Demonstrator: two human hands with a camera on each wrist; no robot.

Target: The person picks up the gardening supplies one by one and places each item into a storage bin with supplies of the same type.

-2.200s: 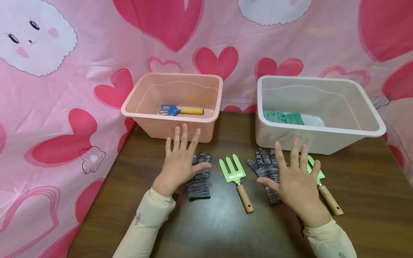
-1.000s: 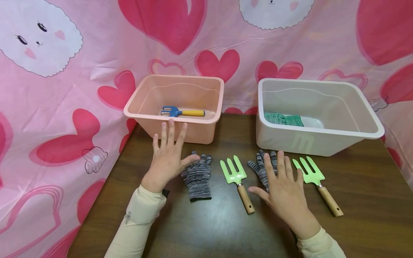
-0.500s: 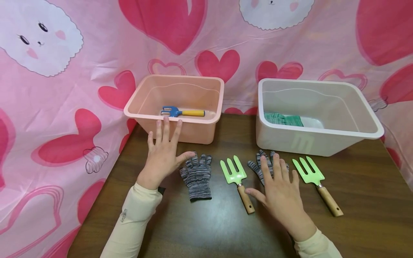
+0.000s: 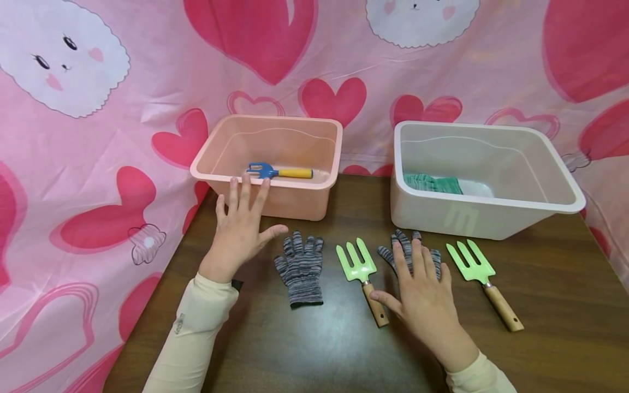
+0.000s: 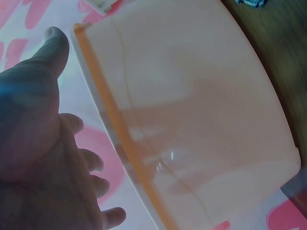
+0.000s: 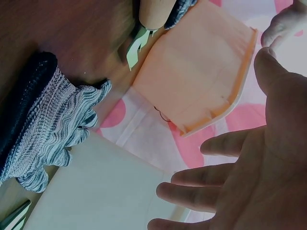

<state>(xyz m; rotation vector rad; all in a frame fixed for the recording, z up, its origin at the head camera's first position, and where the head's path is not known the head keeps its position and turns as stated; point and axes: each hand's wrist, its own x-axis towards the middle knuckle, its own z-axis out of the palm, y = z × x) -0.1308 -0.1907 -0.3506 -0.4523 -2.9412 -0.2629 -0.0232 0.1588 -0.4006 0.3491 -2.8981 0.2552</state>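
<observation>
My left hand (image 4: 237, 234), fingers spread, hovers in front of the pink bin (image 4: 295, 199); its fingertips overlap the bin's rim in the head view. Inside that bin lies a small blue hand fork with a yellow handle (image 4: 295, 173). To the right of this hand a grey striped glove (image 4: 303, 273) lies flat. Over a second grey striped glove (image 4: 403, 243) my right hand (image 4: 425, 297) is held with fingers straight, hiding much of it. Green hand forks with wooden handles lie on both sides: one fork (image 4: 357, 267) left of the hand, another fork (image 4: 475, 267) right of it.
A white bin (image 4: 442, 215) stands at the back right, with a green glove (image 4: 432, 183) inside. Both bins sit at the far side of the dark wooden table (image 4: 314, 349). Behind them hangs a pink cloth (image 4: 147, 93) printed with hearts.
Both hands have drifted left with fingers spread, the left uncovering its glove and the right uncovering the right-hand fork. The gloves, forks and bins stay in place; the head view shifts slightly.
</observation>
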